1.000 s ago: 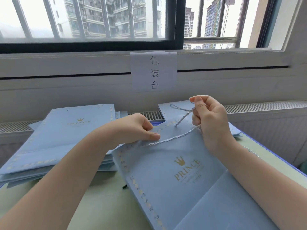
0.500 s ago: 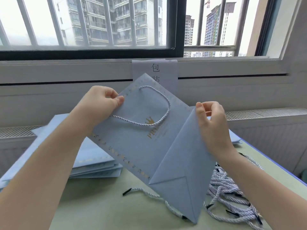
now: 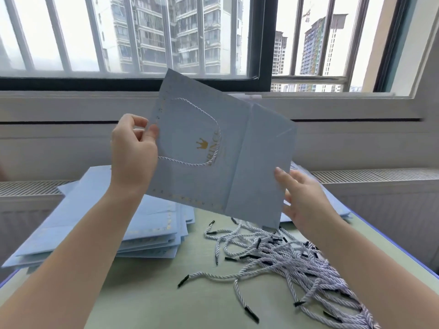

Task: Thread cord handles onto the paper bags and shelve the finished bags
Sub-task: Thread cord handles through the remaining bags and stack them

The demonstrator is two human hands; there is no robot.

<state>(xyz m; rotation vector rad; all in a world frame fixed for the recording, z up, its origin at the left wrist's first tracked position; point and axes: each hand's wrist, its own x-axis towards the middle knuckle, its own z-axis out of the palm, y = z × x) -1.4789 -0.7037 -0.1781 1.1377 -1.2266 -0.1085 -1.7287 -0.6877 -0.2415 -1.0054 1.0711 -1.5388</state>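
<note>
1 bag (image 3: 240, 162) in left hand (image 3: 133, 150) grip, 1 cord handle (image 3: 211, 136), right hand (image 3: 306, 200) open

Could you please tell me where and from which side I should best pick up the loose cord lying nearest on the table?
Probably pinch the nearest loose cord at its bare white middle, from above: it lies flat on the table, apart from the tangled cord pile.

One held bag (image 3: 237, 148), two hands (image 3: 133, 153).

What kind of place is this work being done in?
Probably a small packing station by a high-rise window: a stack of flat blue paper bags and a pile of loose cord handles lie on a table.
</note>
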